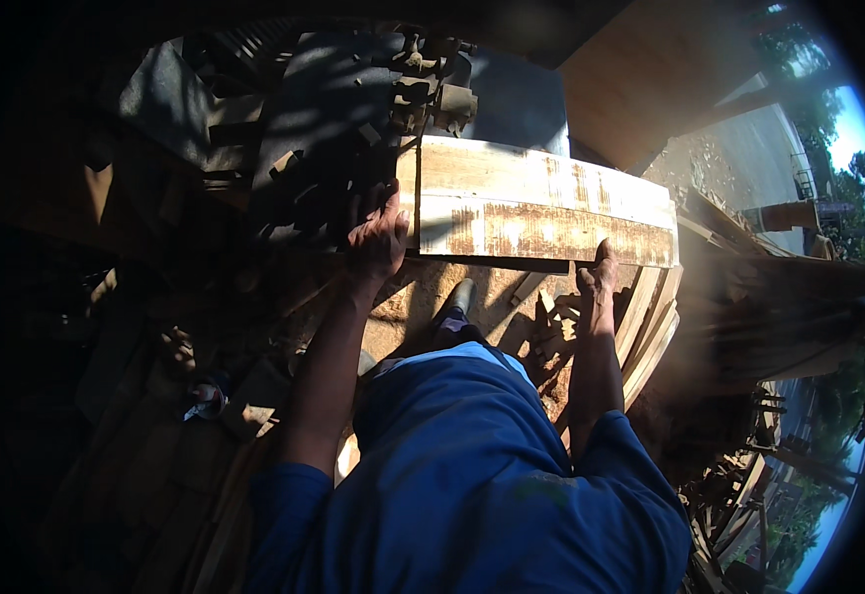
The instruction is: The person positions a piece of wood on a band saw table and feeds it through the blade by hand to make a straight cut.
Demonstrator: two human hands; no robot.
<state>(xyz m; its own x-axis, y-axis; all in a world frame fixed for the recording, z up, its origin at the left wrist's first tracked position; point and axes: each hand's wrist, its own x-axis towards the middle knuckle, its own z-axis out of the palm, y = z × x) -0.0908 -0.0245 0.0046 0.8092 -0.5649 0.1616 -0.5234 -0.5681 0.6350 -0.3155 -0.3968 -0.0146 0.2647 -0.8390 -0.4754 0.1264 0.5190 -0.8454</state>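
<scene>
While grasping rough-sawn, brown-streaked wood (551,210) from twelve to two o'clock with right hand (599,277), touches its eleven-o'clock end with left hand (380,241); cannot tell that hand's grip through deep shadow.

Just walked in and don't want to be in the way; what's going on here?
A person in a blue shirt is handling pale wood on a dark table. The left hand is open at the wood's left end; the right hand grips its near edge, thumb on top. A dark line crosses the wood near its left end.
</scene>
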